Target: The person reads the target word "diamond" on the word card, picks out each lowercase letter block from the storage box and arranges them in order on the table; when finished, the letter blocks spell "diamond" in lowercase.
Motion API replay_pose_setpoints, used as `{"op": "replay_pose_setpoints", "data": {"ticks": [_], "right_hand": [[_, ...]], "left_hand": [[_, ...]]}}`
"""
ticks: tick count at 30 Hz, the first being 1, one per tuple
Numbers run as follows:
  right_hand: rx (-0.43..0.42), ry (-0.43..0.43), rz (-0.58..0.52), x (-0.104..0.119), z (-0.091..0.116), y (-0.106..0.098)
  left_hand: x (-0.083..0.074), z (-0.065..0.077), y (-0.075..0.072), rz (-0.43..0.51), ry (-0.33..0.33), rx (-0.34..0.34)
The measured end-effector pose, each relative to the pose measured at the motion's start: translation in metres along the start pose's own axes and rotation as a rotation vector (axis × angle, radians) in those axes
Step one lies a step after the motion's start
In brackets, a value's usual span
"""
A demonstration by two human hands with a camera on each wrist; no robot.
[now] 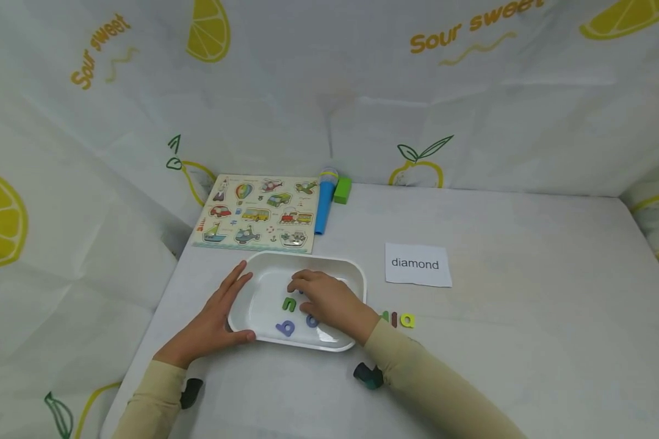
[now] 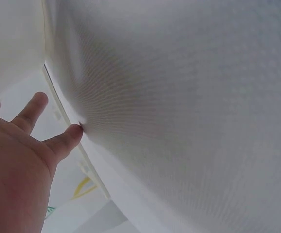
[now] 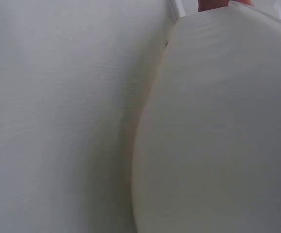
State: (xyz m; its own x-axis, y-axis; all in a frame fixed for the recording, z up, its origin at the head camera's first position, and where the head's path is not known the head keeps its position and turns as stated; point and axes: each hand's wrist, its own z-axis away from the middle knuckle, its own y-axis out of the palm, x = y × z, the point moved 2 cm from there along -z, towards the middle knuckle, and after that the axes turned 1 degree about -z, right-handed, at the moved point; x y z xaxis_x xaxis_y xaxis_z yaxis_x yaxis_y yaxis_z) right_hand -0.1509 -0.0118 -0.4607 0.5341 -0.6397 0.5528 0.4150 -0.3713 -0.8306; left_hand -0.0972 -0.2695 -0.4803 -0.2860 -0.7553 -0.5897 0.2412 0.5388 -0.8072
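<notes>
White tablecloth (image 1: pixel 527 366) is spread beneath a tray (image 1: pixel 260 292), touched by the left hand (image 1: pixel 213 322), fingers apart. Toy letters (image 1: pixel 287 328) inside, seen only in the head view, are partly covered by the right hand (image 1: pixel 332 303); its grip cannot be told. Beyond, "diamond" is printed on a card (image 1: pixel 417 274), "Sour sweet" on the backdrop (image 1: pixel 307 73).

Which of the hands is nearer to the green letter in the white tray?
Right. The right hand is over the white tray, just right of the green letter; the left hand is farther off, at the tray's left end.
</notes>
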Motion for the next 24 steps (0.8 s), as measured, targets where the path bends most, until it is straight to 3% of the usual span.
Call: {"op": "replay_pose_setpoints", "data": {"ticks": [11, 24], "right_hand": [[-0.013, -0.077, 0.151, -0.0020, -0.0010, 0.0069], [-0.011, -0.142, -0.002, 0.0003, 0.0067, 0.0031]], "left_hand": [[-0.0007, 0.0011, -0.0006, 0.008, 0.013, -0.002], [-0.0029, 0.0021, -0.0007, 0.006, 0.016, -0.003]]}}
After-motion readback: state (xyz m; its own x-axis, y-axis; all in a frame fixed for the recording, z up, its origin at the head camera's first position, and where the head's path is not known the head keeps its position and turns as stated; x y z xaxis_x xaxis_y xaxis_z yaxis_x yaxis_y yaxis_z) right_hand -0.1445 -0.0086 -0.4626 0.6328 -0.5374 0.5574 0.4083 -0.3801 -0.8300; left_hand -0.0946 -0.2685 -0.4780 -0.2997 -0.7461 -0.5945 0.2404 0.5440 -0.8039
